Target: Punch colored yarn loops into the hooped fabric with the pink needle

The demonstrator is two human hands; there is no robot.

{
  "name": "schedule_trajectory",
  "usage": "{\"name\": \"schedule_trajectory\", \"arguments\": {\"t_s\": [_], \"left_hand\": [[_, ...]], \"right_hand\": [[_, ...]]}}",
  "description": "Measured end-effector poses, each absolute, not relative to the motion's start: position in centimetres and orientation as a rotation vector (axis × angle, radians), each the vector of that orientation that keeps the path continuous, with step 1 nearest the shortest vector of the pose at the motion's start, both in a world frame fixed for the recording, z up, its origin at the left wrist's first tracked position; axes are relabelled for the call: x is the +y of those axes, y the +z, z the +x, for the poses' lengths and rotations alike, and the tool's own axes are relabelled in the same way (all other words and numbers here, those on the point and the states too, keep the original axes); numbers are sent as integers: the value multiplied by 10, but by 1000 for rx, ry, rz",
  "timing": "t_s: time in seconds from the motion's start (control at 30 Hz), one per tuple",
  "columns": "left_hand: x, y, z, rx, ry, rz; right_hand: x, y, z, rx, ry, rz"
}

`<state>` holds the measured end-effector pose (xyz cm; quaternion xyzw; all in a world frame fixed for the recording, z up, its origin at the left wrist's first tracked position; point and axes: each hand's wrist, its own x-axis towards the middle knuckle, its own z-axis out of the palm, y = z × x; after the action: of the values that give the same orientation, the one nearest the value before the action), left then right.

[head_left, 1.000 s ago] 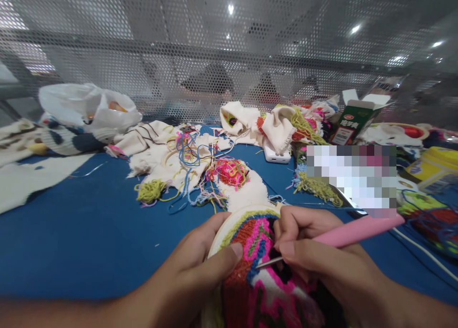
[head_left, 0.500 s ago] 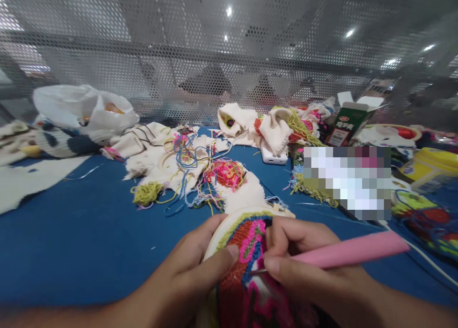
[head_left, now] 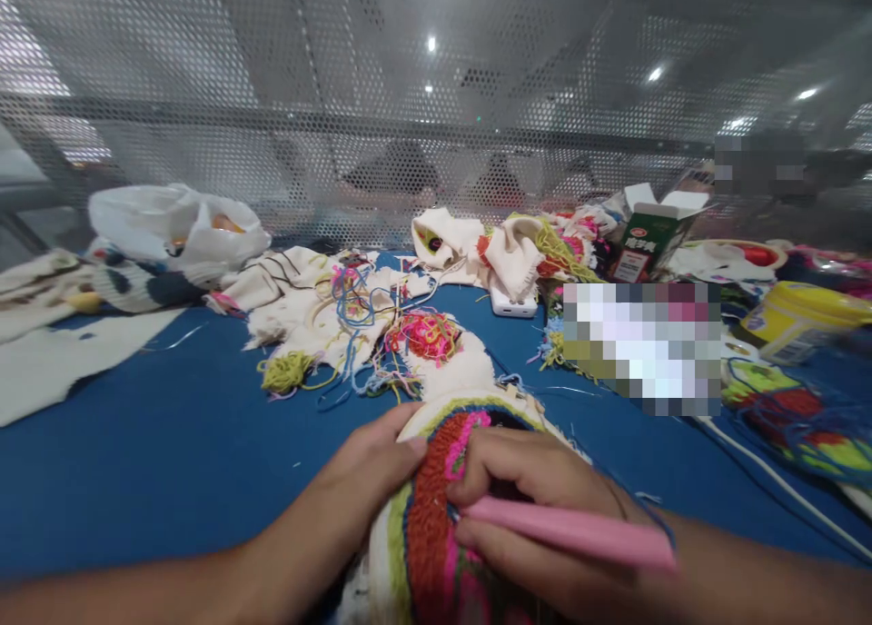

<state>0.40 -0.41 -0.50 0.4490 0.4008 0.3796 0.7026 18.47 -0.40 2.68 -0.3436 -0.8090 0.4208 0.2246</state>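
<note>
My left hand (head_left: 368,471) grips the left rim of an embroidery hoop (head_left: 381,566), its thumb lying on the edge of the yarn work. Inside the hoop, the cloth carries a thick rust-red yarn band (head_left: 431,498), bordered by blue and yellow-green, with pink stitches beside it. Closed around a punch needle with a pink handle (head_left: 572,530) is my right hand (head_left: 531,480). The needle's tip meets the stitching near the red band's right side, partly covered by my fingers. My right hand and wrist hide much of the hoop's right half.
Beyond the hoop lie a tangle of red and pink yarn (head_left: 429,336), cream cloth pieces (head_left: 296,275) and a yellow-green yarn bundle (head_left: 287,372). A white plastic bag (head_left: 177,225) sits back left. On the right are a green box (head_left: 650,234), a yellow-lidded tub (head_left: 794,321) and a white cable (head_left: 769,475).
My left thumb has drawn back from the stitching towards the rim. My right hand has moved left over the work, and the pink handle now slopes down to the right instead of up.
</note>
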Motion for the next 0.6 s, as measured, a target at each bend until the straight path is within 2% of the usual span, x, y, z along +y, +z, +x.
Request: {"name": "schedule_trajectory", "arguments": {"t_s": [0.13, 0.23, 0.43, 0.6], "left_hand": [[-6, 0, 5, 758, 901, 929], [-7, 3, 6, 823, 855, 1117], [-9, 0, 1, 774, 783, 1517], [-12, 5, 2, 808, 799, 1582]], "right_hand": [[-8, 31, 187, -1807, 1520, -1105], [-12, 31, 187, -1628, 1617, -1089], [-15, 29, 191, -1552, 1592, -1076], [-13, 29, 192, -1551, 1527, -1075]]}}
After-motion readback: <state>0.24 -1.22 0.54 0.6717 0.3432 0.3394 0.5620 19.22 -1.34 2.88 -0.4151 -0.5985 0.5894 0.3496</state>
